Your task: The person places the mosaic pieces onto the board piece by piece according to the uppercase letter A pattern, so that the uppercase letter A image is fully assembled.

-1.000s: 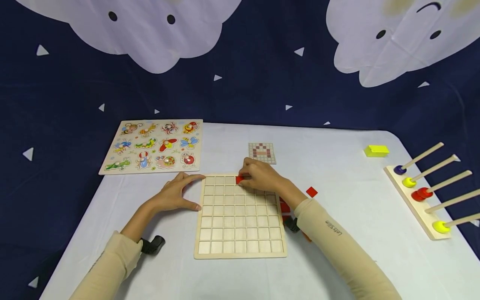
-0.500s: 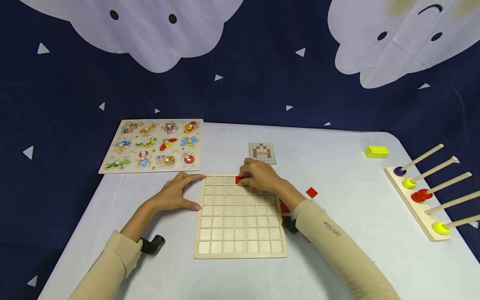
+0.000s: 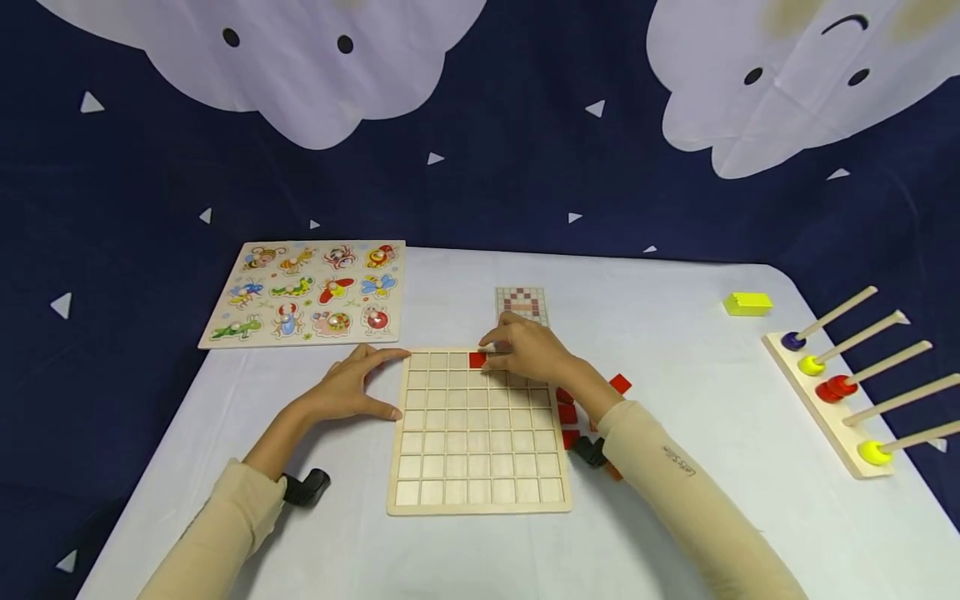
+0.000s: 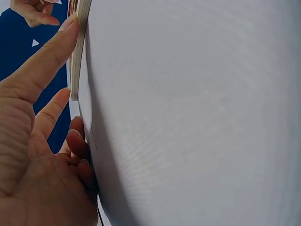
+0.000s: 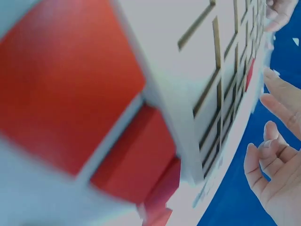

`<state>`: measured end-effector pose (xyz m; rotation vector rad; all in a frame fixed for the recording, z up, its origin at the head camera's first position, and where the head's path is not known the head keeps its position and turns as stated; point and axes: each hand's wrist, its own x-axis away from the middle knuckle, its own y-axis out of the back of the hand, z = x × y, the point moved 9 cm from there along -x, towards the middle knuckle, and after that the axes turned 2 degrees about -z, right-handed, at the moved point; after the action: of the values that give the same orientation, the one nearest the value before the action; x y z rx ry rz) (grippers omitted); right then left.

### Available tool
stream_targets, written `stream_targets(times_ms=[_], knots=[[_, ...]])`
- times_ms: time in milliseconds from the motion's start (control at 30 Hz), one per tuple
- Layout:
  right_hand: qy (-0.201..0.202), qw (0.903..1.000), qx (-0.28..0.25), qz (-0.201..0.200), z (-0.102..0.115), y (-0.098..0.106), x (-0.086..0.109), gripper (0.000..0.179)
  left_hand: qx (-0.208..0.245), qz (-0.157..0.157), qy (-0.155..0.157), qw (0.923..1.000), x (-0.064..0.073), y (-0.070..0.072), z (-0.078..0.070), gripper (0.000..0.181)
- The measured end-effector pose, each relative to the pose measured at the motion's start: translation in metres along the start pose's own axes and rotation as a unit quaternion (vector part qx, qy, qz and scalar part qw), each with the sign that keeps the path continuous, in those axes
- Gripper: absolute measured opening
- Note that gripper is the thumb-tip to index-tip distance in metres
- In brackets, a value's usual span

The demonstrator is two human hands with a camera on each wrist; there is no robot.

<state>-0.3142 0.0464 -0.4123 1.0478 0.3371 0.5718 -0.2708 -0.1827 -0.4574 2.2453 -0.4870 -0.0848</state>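
Observation:
A wooden grid board (image 3: 480, 507) lies flat on the white table. One red square tile (image 3: 477, 360) sits in its top row, fourth cell from the left. My right hand (image 3: 531, 348) hovers over the top right of the board. Its thumb and index finger are spread just right of that tile, and the right wrist view shows a gap between the fingertips and the red tile (image 5: 249, 75). My left hand (image 3: 341, 390) rests at the board's left side, index fingertip at the top left corner and thumb on the edge. Its remaining fingers (image 4: 77, 143) are loosely bent by the tabletop.
Several loose red tiles (image 3: 567, 414) lie right of the board, partly hidden by my right forearm. A small pattern card (image 3: 521, 302) is behind the board. An insect puzzle (image 3: 352, 337) lies at back left. A peg stand (image 3: 832, 417) and yellow block (image 3: 747, 304) are at right.
My right thumb and index finger have let go of the red tile and moved slightly right. The tile stays in its cell. My left hand keeps its place.

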Motion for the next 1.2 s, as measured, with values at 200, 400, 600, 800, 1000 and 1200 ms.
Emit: stream_targets(times_ms=[200,400,600,800,1000,1200], knots=[[-0.010,0.9996,-0.010,-0.024,-0.015,0.022,0.016,0.033,-0.001,0.001,0.003,1.0000,-0.001,-0.001,0.002,0.092],[-0.025,0.9989,-0.006,-0.039,-0.039,0.038,0.035,0.029,0.003,0.000,0.009,1.0000,-0.001,0.000,0.003,0.093],[-0.045,0.9986,0.007,-0.026,-0.064,0.042,0.055,0.028,0.009,0.005,0.015,0.9998,-0.002,-0.002,0.004,0.094],[-0.044,0.9989,0.007,-0.017,-0.077,0.043,0.072,0.027,0.011,0.003,0.007,0.9999,-0.002,-0.001,0.003,0.093],[-0.045,0.9990,-0.004,-0.004,-0.084,0.040,0.085,0.026,0.010,0.003,0.013,0.9999,-0.001,-0.001,0.004,0.094],[-0.050,0.9987,0.002,-0.009,-0.091,0.038,0.092,0.027,0.011,0.006,0.013,0.9998,-0.002,-0.002,0.003,0.094]])
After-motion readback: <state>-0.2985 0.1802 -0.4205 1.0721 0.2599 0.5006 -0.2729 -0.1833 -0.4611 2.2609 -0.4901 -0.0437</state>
